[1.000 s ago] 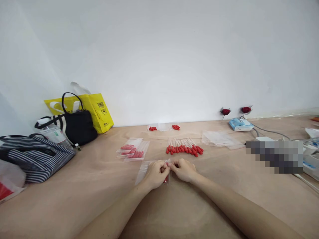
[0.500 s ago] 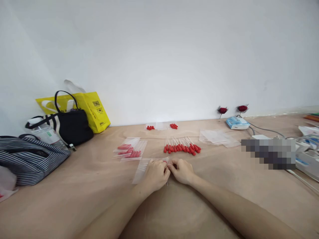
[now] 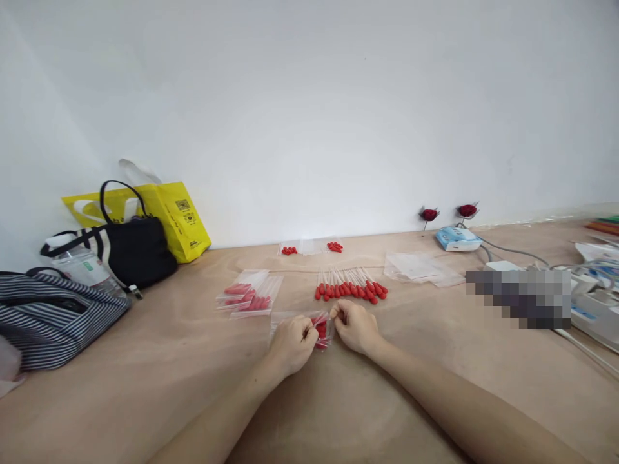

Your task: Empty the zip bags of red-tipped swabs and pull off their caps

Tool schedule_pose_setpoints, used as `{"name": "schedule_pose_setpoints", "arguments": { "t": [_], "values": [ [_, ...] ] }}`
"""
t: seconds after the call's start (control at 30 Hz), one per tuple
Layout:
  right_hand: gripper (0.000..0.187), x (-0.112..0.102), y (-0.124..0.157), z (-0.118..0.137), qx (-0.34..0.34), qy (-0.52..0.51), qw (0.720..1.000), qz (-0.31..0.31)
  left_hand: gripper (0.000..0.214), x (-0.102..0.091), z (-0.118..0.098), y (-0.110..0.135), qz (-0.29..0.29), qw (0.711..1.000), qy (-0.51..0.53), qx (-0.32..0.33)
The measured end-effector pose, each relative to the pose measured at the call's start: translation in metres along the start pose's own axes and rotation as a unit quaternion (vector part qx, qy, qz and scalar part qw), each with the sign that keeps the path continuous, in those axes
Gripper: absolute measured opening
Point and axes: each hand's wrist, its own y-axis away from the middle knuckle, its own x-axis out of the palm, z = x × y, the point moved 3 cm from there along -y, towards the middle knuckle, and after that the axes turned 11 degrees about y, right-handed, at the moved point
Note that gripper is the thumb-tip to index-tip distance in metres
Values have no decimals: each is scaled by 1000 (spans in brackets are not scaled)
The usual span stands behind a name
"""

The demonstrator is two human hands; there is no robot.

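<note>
My left hand [image 3: 296, 343] is closed on a clear zip bag [image 3: 280, 318] lying on the table. Red bulb-shaped ends [image 3: 322, 327] of sticks show in the bag just right of those fingers; the hand covers its middle. My right hand [image 3: 356, 327] has its fingers curled and pinched at the bag's right edge. Just beyond my hands, a row of white sticks with red bulb ends [image 3: 352, 290] lies loose. To the left, several filled zip bags [image 3: 258, 303] overlap one another.
Flat clear bags [image 3: 418, 267] lie to the right. Two bags with red bulb ends [image 3: 289, 251] rest by the wall. A yellow bag [image 3: 186, 225], a black bag [image 3: 145, 248] and a striped bag [image 3: 72, 322] stand left. A blue-white pack [image 3: 458, 239] and cables lie right.
My left hand has shifted slightly and uncovered the red ends in the bag. A wider gap now separates my hands. The view has tilted a little.
</note>
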Motion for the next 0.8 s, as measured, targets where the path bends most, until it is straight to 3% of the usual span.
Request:
{"name": "schedule_pose_setpoints", "arguments": {
  "t": [0.13, 0.23, 0.37, 0.43, 0.53, 0.7, 0.8],
  "values": [
    [10, -2, 2, -3, 6, -21, 999, -38, 30, -12, 4, 2, -30, 998, 14, 59],
    [7, -1, 4, -3, -38, -64, 997, -33, 24, -24, 13, 8, -31, 994, 25, 103],
    [15, 2, 3, 2, -141, -173, 973, 63, 34, -29, 24, 17, 56, 987, 53, 140],
    [19, 3, 3, 4, -167, -197, 960, 111, 39, -27, 27, 19, 68, 986, 67, 134],
    [22, 1, 2, 6, -174, -193, 957, 130, 36, -23, 28, 18, 58, 988, 81, 120],
    [23, 0, 3, 12, -156, -177, 969, 69, 32, -20, 28, 16, 34, 989, 82, 119],
    [25, 5, 3, 14, -128, -183, 972, 71, 31, -21, 28, 17, 27, 989, 83, 122]
  ]
}}
